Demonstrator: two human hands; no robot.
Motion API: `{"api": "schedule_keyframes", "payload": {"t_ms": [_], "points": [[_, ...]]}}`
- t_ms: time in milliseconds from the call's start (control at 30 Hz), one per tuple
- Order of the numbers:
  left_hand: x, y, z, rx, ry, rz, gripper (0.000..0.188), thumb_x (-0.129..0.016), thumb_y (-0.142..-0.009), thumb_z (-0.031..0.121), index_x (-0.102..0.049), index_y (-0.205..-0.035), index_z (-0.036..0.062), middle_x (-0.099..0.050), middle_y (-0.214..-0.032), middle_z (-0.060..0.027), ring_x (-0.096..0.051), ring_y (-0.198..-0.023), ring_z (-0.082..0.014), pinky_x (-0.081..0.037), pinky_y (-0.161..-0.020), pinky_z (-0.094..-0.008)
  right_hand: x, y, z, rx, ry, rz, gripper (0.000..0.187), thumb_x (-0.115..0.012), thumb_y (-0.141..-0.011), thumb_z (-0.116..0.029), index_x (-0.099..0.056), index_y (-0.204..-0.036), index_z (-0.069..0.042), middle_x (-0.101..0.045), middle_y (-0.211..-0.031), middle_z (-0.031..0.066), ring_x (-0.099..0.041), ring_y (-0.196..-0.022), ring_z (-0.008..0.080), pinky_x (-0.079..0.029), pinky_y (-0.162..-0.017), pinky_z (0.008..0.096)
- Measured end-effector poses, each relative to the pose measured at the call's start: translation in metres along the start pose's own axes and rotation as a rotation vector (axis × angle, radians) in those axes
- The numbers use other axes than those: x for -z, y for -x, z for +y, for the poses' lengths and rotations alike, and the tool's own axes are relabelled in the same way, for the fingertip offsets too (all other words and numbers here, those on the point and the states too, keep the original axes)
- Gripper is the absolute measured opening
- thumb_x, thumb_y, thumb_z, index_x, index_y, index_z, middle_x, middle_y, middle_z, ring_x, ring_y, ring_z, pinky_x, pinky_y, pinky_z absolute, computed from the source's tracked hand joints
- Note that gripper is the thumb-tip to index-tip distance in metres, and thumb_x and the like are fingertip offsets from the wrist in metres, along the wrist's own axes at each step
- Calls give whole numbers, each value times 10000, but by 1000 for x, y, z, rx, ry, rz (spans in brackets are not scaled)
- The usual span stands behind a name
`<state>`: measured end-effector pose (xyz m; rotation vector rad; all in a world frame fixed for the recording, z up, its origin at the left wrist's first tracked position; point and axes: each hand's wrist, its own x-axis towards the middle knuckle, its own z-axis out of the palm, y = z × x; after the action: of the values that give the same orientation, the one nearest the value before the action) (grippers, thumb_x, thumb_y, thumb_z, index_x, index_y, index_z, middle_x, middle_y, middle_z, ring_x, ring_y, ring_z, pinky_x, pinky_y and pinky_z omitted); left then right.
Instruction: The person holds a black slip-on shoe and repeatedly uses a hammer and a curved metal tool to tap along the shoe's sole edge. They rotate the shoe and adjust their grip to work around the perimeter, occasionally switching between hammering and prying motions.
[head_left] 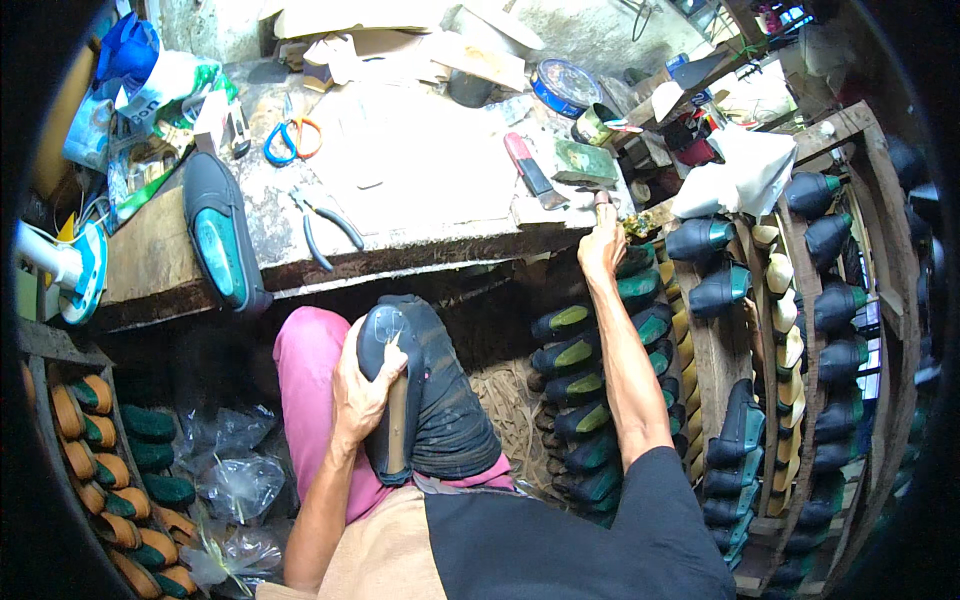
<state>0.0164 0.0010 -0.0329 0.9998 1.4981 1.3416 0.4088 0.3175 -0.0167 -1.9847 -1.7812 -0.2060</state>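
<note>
My left hand (pixel 360 390) is wrapped round a dark shoe (pixel 397 425) that rests on my lap, its toe pointing away from me. Tan material shows along the shoe's length, and my thumb presses near the toe. At the right end of the workbench (pixel 150 285), my right arm is stretched out. The fingers of my right hand (pixel 602 247) are closed; a small brownish tip shows beyond them, too little to name. Close by lie a red-and-black flat tool (pixel 535 172) and a greenish block (pixel 585 163). A dark loafer with a teal insole (pixel 222 235) stands on the bench's left edge.
Pliers (pixel 330 228) and scissors (pixel 291 140) lie on the bench, with a blue round tin (pixel 566 88) at the back. Wooden racks (pixel 885 240) of shoes rise at the right. Orange-and-green shoes (pixel 85 430) fill a left rack beside plastic bags (pixel 240 487).
</note>
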Motion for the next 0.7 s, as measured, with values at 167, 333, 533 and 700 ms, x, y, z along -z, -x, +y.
{"api": "schedule_keyframes", "payload": {"t_ms": [167,333,533,700], "points": [[3,0,-9,-158,-193,85,678,-857,-1007,259,-609,-1572,-21,-750,-1380,-252,-742,-1273,-379,-559,-1145,-464,-1,11,-9,58,255,8,672,-695,-1000,-110,-540,-1634,-269,-613,-1199,285,-683,-1129,493,-569,-906,595],[0,4,-17,-147,-121,89,715,-855,-1002,238,-586,-1600,-48,-714,-1471,-298,-706,-1375,-433,-532,-1201,-485,15,14,-56,444,51,186,285,-716,-1025,-213,-791,-1270,-88,-747,-1250,184,-684,-1152,418,-552,-1025,544],[-1,7,-6,-169,-117,57,725,-839,-1001,185,-561,-1626,-55,-713,-1494,-276,-703,-1395,-375,-526,-1216,-458,1,-26,-115,366,389,-114,582,-702,-1011,-505,-774,-1252,19,-786,-1249,239,-686,-1222,419,-508,-1021,625],[1,16,-8,-212,-104,112,747,-814,-995,152,-533,-1662,-36,-728,-1455,-277,-717,-1367,-360,-531,-1202,-444,-18,-34,-137,379,412,-112,582,-702,-1007,-515,-764,-1306,-20,-802,-1258,212,-682,-1249,418,-478,-1024,642]]}}
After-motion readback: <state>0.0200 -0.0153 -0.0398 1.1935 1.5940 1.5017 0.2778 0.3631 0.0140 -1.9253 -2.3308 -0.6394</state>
